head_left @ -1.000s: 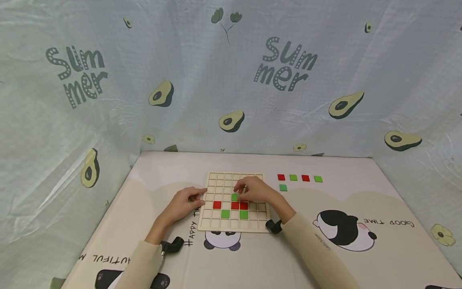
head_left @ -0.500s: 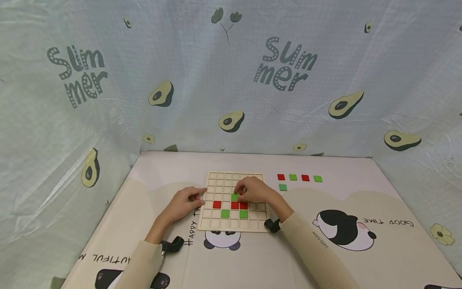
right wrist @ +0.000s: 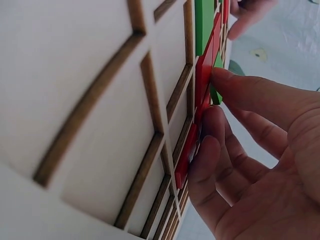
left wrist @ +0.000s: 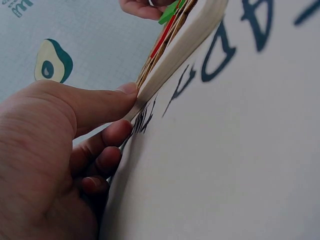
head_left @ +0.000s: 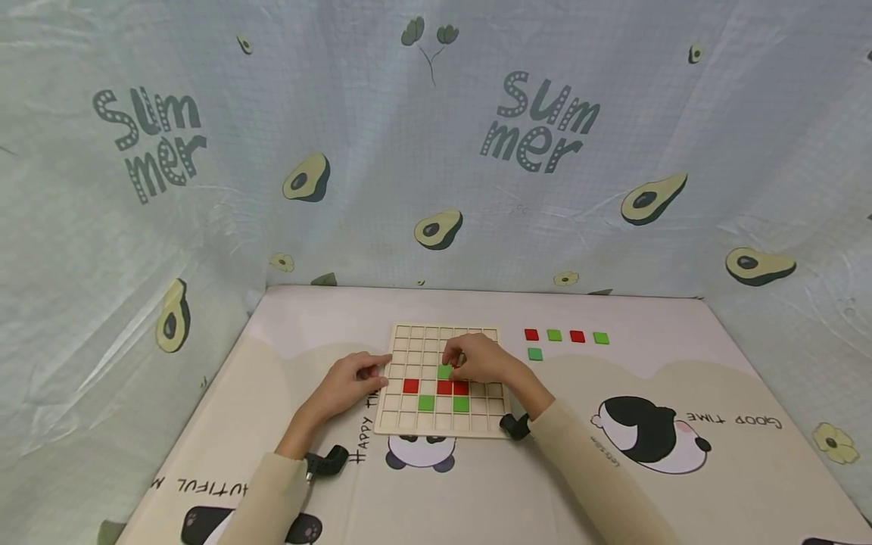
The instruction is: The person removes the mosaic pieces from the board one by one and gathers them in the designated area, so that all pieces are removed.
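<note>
Tiles (head_left: 577,336) beside board (head_left: 407,425): 2 red, 3 green; left hand (head_left: 346,386) touches board.

The head camera looked forward and down from above and behind the left hand (head_left: 347,384) and right hand (head_left: 480,357), well back, framing the gridded board (head_left: 417,344). Each wrist camera, close behind its own hand and rolled sideways, looked low across the board; both shared it, the other hand beyond.

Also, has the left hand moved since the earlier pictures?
No: in the head view, the left hand shows no clear shift against the printed panda, staying at the board's left edge.
</note>
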A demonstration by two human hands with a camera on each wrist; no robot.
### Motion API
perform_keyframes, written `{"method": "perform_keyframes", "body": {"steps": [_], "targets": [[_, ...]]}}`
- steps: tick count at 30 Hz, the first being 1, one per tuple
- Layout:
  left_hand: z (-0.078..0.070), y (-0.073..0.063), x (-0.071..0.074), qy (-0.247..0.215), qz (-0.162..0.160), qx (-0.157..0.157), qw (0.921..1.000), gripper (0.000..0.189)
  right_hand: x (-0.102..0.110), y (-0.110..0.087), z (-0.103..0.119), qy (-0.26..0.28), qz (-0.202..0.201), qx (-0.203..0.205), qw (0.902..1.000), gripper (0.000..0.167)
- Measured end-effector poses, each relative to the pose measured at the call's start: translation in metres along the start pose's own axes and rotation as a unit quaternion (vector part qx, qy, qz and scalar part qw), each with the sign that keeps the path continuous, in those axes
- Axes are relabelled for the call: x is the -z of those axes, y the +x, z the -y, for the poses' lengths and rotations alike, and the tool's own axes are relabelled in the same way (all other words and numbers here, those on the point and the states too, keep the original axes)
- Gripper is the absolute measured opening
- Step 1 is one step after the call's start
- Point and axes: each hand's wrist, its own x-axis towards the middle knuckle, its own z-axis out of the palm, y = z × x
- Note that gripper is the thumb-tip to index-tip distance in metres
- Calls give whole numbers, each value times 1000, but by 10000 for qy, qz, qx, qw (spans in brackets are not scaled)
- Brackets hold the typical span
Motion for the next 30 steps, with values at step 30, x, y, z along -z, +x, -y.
{"method": "perform_keyframes", "body": {"steps": [30], "targets": [[1, 2, -1, -33, 13, 14, 10000, 47, -2, 1, -1, -129, 39, -32, 9999, 20]]}}
